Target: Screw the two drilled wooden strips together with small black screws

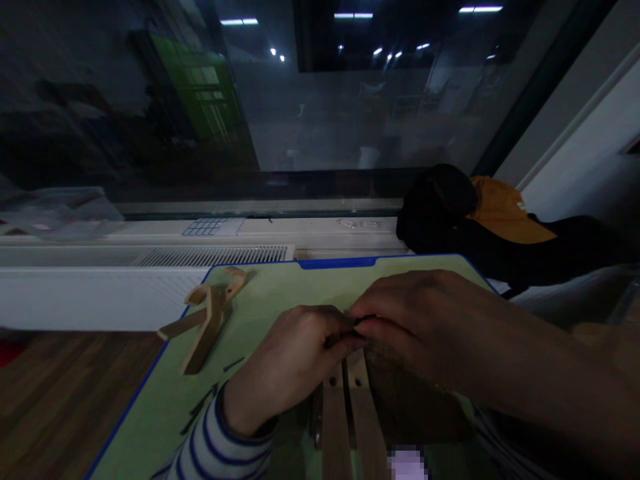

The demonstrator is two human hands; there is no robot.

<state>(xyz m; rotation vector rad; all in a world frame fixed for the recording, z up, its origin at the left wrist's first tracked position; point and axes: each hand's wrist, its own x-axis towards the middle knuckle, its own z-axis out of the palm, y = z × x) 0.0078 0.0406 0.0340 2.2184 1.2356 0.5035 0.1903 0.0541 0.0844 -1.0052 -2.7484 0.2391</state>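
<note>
fingers (385, 330) of a person's left hand (293, 353) and right hand (430, 323) meet tip to tip at the upper ends of two long, flat, pale wooden strips (335, 427). the fingers of each hand are drawn together; one cannot tell whether they pinch something, as the contact point is hidden. the strips lie side by side, a narrow dark gap between them, each with a round dark hole near the fingertips, and run toward the lower edge of view. a dark brown object (415, 400), its shape unclear, sits below the right hand. a blue-and-white striped sleeve (215, 440) covers the left wrist. on the pale green, blue-rimmed tabletop (270, 283), left of the hands, stands a set of curved and straight light wooden pieces (213, 320), with slim dark pieces (200, 400) scattered nearby. beyond, a black-and-orange cap (505, 207) rests beside a dark window (340, 120).
</note>
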